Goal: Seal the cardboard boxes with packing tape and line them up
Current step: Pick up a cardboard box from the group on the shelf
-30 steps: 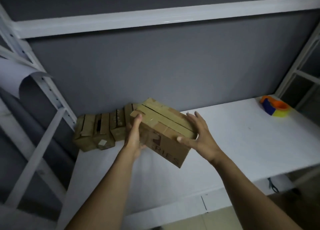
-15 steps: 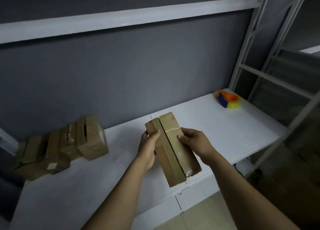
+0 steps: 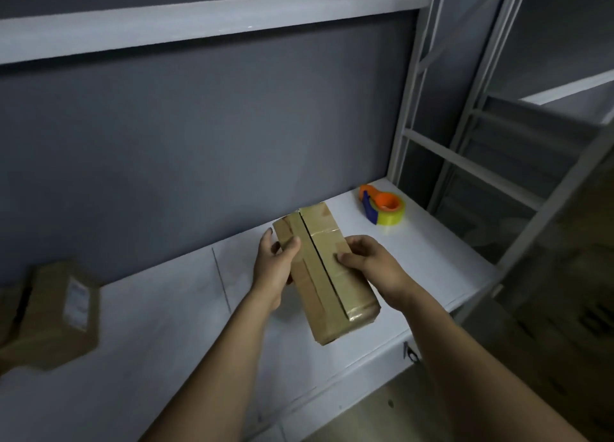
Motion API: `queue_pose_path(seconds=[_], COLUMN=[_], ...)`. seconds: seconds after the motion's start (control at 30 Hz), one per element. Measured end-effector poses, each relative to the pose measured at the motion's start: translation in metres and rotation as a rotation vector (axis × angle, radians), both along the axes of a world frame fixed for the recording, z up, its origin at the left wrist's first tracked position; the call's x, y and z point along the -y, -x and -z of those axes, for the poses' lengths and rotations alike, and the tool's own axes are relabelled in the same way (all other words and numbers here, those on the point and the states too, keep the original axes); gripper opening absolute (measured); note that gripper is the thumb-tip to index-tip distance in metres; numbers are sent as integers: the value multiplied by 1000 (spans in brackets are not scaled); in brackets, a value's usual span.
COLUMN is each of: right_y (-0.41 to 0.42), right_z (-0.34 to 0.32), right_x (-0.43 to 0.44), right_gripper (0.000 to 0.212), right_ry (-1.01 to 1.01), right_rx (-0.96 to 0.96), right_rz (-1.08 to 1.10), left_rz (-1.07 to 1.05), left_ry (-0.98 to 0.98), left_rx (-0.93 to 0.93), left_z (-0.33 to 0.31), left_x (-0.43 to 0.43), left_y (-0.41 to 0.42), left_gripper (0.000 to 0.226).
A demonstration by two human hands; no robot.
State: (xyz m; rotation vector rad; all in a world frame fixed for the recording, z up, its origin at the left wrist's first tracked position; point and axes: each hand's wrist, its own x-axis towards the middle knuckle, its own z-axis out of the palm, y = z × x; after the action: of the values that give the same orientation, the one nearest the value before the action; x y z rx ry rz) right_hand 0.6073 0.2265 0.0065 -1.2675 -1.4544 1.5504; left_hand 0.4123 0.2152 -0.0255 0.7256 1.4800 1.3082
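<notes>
A long brown cardboard box (image 3: 327,275) sits between both my hands above the white shelf (image 3: 166,325), its top flaps meeting along a dark centre seam. My left hand (image 3: 274,268) grips its left side with the thumb on top. My right hand (image 3: 368,264) holds the right side, thumb pressed on the right flap. An orange, blue and yellow tape dispenser (image 3: 383,209) rests on the shelf at the back right, a hand's length beyond the box. At the far left a row of other boxes (image 3: 56,312) stands blurred, partly cut off by the frame edge.
A grey wall backs the shelf, with a white upper shelf beam (image 3: 212,19) overhead. White metal rack uprights (image 3: 412,109) rise at the right end. The shelf's front edge runs diagonally below my forearms, with floor beyond it.
I carried the box from beside the row on the left toward the right and turned it lengthwise. My view swung right, so the row slid to the left edge and the dispenser came closer.
</notes>
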Motion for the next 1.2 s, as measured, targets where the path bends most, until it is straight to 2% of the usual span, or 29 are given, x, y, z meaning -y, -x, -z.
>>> queue_pose_path(seconds=[0.07, 0.13, 0.17, 0.23, 0.33, 0.4, 0.5, 0.6, 0.7, 0.8, 1.0, 1.1, 1.2], right_y=[-33, -64, -78, -100, -120, -127, -133, -140, -142, -140, -133, -128, -123], right_z=[2, 1, 0, -3, -5, -2, 9, 25, 37, 48, 73, 84, 94], right_x=[-20, -38, -46, -63, -89, -106, -130, -156, -183, -210, -249, -267, -280], right_gripper=[25, 24, 24, 25, 32, 36, 35, 52, 57, 64, 57, 55, 62], right_ry=[-8, 2, 7, 21, 31, 51, 102, 114, 131, 28, -120, -154, -136], right_rx=[20, 25, 30, 51, 106, 136, 187, 286, 331, 384, 485, 542, 545], right_rz=[-75, -133, -162, -220, -320, -381, -473, -556, -575, -587, -567, -616, -712], left_rz=[-29, -75, -98, -141, -210, -246, -281, -290, -295, -274, -312, -383, -505], left_ry=[-5, -19, -16, 3, 56, 84, 127, 162, 184, 200, 274, 324, 348], left_rx=[-35, -39, -25, 23, 26, 18, -6, -14, -9, -45, -61, -49, -65], left_z=[4, 3, 4, 2, 0, 0, 4, 14, 24, 33, 53, 69, 79], left_x=[-13, -19, -21, -26, -36, -45, -64, -90, -117, -146, -181, -188, -185], left_y=[-31, -65, -80, -104, -127, -135, -143, -145, -145, -144, -147, -148, -153], left_gripper=[74, 42, 34, 40, 70, 74, 70, 57, 45, 43, 40, 42, 37])
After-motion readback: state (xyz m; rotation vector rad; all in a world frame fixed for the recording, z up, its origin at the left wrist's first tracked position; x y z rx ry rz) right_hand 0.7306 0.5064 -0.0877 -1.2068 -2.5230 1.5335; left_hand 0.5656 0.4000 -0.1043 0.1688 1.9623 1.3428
